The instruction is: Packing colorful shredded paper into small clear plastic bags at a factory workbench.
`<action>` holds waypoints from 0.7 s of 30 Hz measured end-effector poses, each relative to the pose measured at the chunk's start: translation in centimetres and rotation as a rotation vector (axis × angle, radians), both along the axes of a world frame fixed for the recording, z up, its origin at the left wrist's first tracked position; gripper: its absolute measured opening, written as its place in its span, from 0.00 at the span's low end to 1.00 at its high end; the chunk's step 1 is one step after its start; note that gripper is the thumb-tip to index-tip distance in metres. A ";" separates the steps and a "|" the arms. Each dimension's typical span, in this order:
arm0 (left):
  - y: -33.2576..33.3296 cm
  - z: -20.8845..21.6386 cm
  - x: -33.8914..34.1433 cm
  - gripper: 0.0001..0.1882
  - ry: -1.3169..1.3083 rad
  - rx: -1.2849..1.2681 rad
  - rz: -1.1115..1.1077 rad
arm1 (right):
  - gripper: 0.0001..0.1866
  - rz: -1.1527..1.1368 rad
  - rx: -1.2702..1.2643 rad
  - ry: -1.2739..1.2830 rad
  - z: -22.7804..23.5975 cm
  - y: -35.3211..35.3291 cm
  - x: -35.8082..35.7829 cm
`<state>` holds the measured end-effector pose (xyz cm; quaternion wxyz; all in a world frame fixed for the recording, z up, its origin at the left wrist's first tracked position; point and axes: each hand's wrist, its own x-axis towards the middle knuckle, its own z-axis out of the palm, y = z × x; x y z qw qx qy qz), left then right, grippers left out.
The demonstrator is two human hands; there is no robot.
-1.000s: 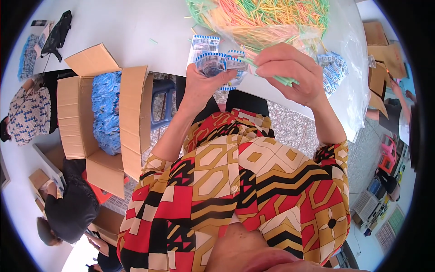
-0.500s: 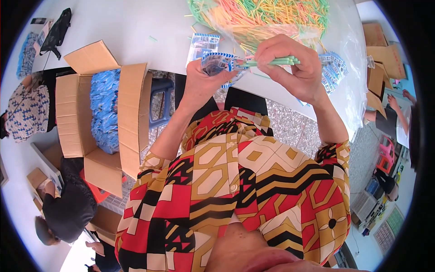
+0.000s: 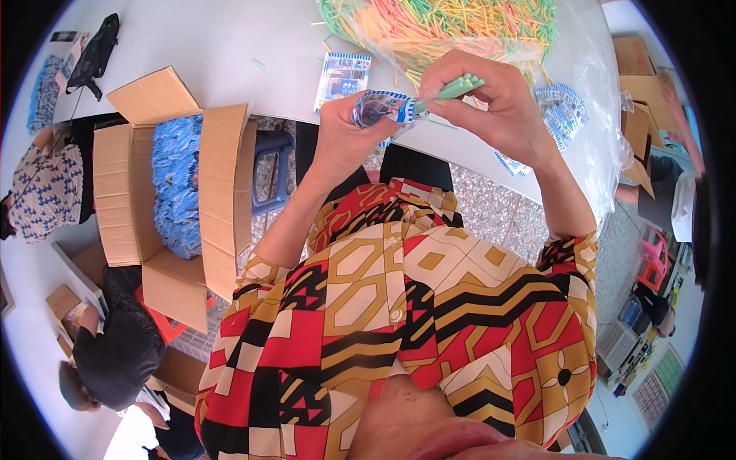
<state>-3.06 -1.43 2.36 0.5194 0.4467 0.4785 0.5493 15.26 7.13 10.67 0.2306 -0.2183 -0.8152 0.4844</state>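
Above the white table (image 3: 230, 38), left hand (image 3: 341, 138) with fingers closed around a small blue-and-white packet (image 3: 379, 107), right hand (image 3: 491, 100) pinching a bunch of green sticks (image 3: 452, 88) at its mouth, near a heap of coloured sticks (image 3: 445, 23) and beside an open cardboard box (image 3: 222, 192).

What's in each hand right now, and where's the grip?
Left hand grips a small blue-white packet by its lower end; right hand pinches green sticks near their upper ends.

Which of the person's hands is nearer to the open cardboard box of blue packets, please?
Left. The left hand, holding a small blue-and-white packet, is just right of the cardboard box. The right hand, gripping green sticks, is farther right, beyond the packet.
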 end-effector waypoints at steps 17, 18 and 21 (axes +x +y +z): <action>0.6 -0.3 0.4 0.07 0.009 -0.015 0.018 | 0.12 -0.083 0.001 -0.119 0.4 0.5 -0.2; 0.6 -0.2 0.5 0.07 0.009 -0.014 0.015 | 0.15 -0.083 0.076 -0.113 0.2 0.7 -0.2; 0.6 -0.1 0.6 0.06 0.008 0.002 0.017 | 0.20 -0.122 0.104 -0.172 0.5 0.9 -0.4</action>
